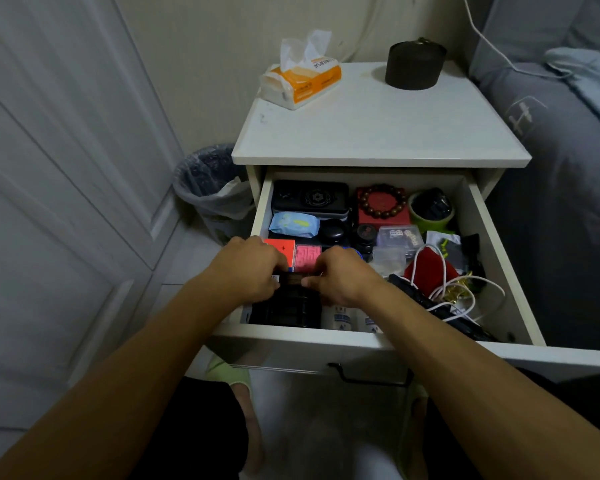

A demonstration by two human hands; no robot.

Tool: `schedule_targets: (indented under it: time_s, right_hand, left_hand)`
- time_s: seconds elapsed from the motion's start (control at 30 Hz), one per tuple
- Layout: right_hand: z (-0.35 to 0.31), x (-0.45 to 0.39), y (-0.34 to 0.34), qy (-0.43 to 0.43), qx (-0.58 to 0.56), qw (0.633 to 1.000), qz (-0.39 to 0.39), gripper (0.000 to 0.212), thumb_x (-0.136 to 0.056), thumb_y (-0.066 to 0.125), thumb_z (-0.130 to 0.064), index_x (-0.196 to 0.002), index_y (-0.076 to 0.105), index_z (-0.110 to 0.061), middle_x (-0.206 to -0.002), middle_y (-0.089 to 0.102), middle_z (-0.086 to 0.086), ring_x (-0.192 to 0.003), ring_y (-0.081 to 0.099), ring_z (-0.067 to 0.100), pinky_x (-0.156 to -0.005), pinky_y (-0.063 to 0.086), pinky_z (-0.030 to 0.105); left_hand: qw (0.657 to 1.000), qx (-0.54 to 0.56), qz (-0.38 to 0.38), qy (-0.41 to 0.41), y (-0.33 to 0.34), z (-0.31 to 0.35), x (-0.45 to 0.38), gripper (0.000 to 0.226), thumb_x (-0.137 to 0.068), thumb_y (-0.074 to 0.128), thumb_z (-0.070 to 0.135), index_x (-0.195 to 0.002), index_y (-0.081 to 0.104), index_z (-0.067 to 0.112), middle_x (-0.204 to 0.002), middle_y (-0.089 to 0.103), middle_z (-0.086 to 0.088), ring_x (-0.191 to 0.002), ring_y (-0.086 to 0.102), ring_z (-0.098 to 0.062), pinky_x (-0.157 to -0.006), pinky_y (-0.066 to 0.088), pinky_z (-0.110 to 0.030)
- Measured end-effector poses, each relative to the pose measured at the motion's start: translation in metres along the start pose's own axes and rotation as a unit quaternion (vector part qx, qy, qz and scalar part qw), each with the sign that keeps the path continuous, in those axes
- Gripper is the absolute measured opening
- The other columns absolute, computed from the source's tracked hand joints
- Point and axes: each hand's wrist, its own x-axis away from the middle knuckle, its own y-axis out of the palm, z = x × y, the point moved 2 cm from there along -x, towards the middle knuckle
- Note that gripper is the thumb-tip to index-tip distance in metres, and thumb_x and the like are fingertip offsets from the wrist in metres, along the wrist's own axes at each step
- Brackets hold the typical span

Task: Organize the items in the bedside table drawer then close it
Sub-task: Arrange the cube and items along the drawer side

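light: dim, soft, cool | shadows: faint | edges: wide-angle bending | sharpness: perhaps slightly soft

- Tissue pack (300, 83): orange-and-white soft pack with one sheet sticking up; well beyond the fingers (278, 263), almost straight ahead of them.
- Dark round container (414, 65): squat and lidded; well beyond the fingers and off to their right, apart from the tissue pack.
- Waste bin (210, 194): lined with a clear bag; beyond the fingers and to their left, standing in the corner.
- White cable (492, 46): far beyond and right of the fingers, running down onto the bedding.
- Bedding (568, 150): grey, far to the right of the fingers.
- Panelled door (66, 168): white, far to the left of the fingers.
- Green slipper (227, 372): nearer than the fingers and lower, slightly to their left, on the floor.
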Motion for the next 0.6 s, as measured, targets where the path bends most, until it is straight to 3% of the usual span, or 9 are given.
schedule_targets:
  time_s: [0.13, 0.23, 0.3, 0.37, 0.43, 0.47, 0.53, 0.6]
  right_hand:
    - [0.004, 0.007, -0.002, -0.013, 0.013, 0.999, -0.033, 0.013, -0.083, 0.071, -0.016, -0.091, 0.066, -0.007, -0.089, 0.069, 0.008, -0.085, 0.067, 0.024, -0.077, 0.056, 0.036]
    - [0.005, 0.016, -0.004, 0.000, 0.001, 0.998, -0.060, 0.038, -0.077, 0.078, -0.018, -0.111, 0.066, -0.006, -0.104, 0.070, 0.008, -0.097, 0.066, 0.021, -0.089, 0.054, 0.040]
    - [0.002, 0.021, -0.005, 0.002, 0.014, 0.999, -0.050, 0.039, -0.074, 0.081, -0.020, -0.108, 0.066, -0.009, -0.102, 0.070, 0.007, -0.094, 0.065, 0.020, -0.087, 0.054, 0.037]
    - [-0.001, 0.023, -0.004, 0.006, 0.041, 0.999, -0.019, 0.018, -0.077, 0.077, -0.020, -0.086, 0.065, -0.011, -0.092, 0.068, 0.008, -0.082, 0.064, 0.019, -0.073, 0.055, 0.031]
    - [-0.005, 0.027, -0.003, 0.026, 0.038, 0.999, -0.027, 0.024, -0.082, 0.072, -0.019, -0.067, 0.054, -0.018, -0.073, 0.062, 0.003, -0.064, 0.060, 0.014, -0.056, 0.049, 0.023]
    - [-0.007, 0.028, -0.002, 0.040, 0.031, 0.997, -0.050, 0.026, -0.083, 0.071, -0.019, -0.065, 0.053, -0.019, -0.068, 0.060, 0.001, -0.061, 0.059, 0.012, -0.055, 0.049, 0.023]
    - [-0.007, 0.029, -0.002, 0.068, 0.000, 0.992, -0.103, 0.018, -0.085, 0.070, -0.015, -0.070, 0.059, -0.015, -0.072, 0.066, 0.005, -0.067, 0.066, 0.020, -0.068, 0.059, 0.032]
    - [-0.005, 0.029, -0.003, 0.095, -0.063, 0.984, -0.134, 0.009, -0.087, 0.066, -0.006, -0.078, 0.066, -0.008, -0.070, 0.070, 0.007, -0.068, 0.070, 0.023, -0.078, 0.060, 0.037]
  left_hand:
    - [0.999, -0.017, 0.024, -0.013, 0.002, 0.004, -0.004, 0.034, -0.090, 0.060, 0.031, -0.123, 0.062, 0.039, -0.115, 0.064, -0.002, -0.109, 0.054, -0.024, -0.091, 0.037, -0.035]
    - [0.999, -0.005, 0.028, -0.014, 0.007, 0.006, -0.004, 0.034, -0.090, 0.060, 0.027, -0.121, 0.063, 0.038, -0.114, 0.066, 0.002, -0.109, 0.056, -0.021, -0.092, 0.036, -0.035]
    - [0.999, 0.019, 0.024, -0.019, 0.006, 0.005, -0.002, 0.034, -0.090, 0.060, 0.026, -0.122, 0.063, 0.038, -0.118, 0.066, 0.005, -0.110, 0.056, -0.019, -0.095, 0.036, -0.035]
    - [0.999, 0.033, 0.020, -0.017, 0.005, 0.005, -0.001, 0.036, -0.092, 0.059, 0.026, -0.125, 0.061, 0.038, -0.123, 0.064, 0.004, -0.112, 0.056, -0.019, -0.097, 0.036, -0.035]
    - [0.999, 0.044, 0.014, -0.011, 0.005, 0.003, 0.002, 0.039, -0.092, 0.060, 0.024, -0.129, 0.059, 0.037, -0.127, 0.062, 0.004, -0.115, 0.055, -0.020, -0.099, 0.037, -0.036]
    - [0.998, 0.055, 0.011, -0.009, 0.004, 0.002, 0.004, 0.040, -0.092, 0.060, 0.022, -0.129, 0.059, 0.037, -0.129, 0.061, 0.004, -0.116, 0.054, -0.019, -0.100, 0.037, -0.036]
    - [0.997, 0.083, 0.003, -0.005, 0.004, -0.001, 0.006, 0.043, -0.089, 0.062, 0.018, -0.129, 0.060, 0.035, -0.131, 0.061, 0.004, -0.119, 0.053, -0.018, -0.102, 0.038, -0.037]
    - [0.995, 0.099, 0.001, -0.003, 0.004, -0.004, 0.007, 0.044, -0.089, 0.063, 0.016, -0.129, 0.060, 0.034, -0.132, 0.060, 0.005, -0.120, 0.053, -0.017, -0.105, 0.037, -0.037]
